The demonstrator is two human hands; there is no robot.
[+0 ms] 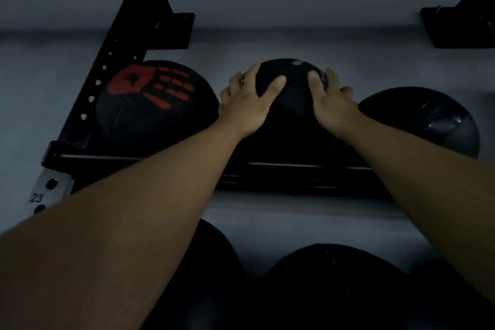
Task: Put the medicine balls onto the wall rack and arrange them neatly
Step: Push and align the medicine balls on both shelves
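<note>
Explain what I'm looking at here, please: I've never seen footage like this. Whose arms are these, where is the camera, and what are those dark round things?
There is no machine here. The single picture comes from a camera worn on a person's head, looking forward along their two bare arms. The left hand and the right hand are spread on either side of a dark middle medicine ball, which sits on the upper shelf of a black wall rack. On its left rests a ball with a red handprint; on its right, a plain dark ball. Two more dark balls show at the bottom of the picture, on a lower level. The scene is dim, so finer markings cannot be read.
</note>
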